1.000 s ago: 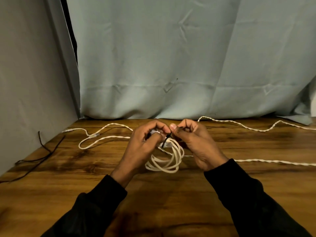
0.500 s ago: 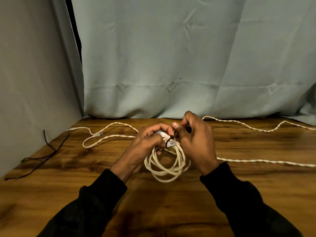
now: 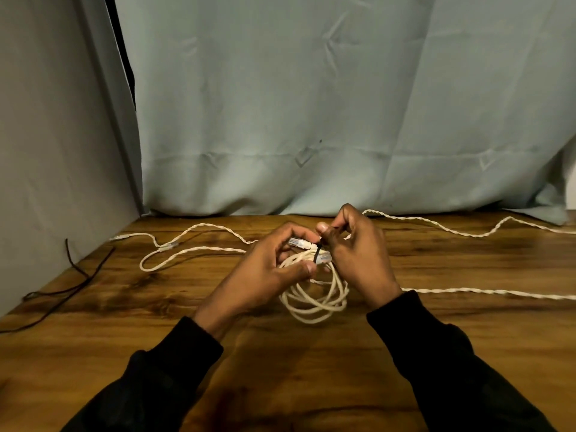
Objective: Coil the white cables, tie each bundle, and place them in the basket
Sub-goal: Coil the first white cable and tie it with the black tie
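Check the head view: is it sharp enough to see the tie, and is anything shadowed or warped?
Head view: dim warm light; black tie visible on the coiled cable, slightly soft; both hands readable; sleeves lost in shadow; wide-angle bends the table edges.

loose white cables flanking, curtain behind

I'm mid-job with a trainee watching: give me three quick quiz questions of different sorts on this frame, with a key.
1. True or false: the coiled white cable already lies in a basket.
2. What does the right hand pinch? A) the black tie B) a loose twisted cable C) the curtain
3. Fill in: the left hand holds the coil above the wooden ____.

Key: 1 false, no basket is in view. 2 A. 3 table.
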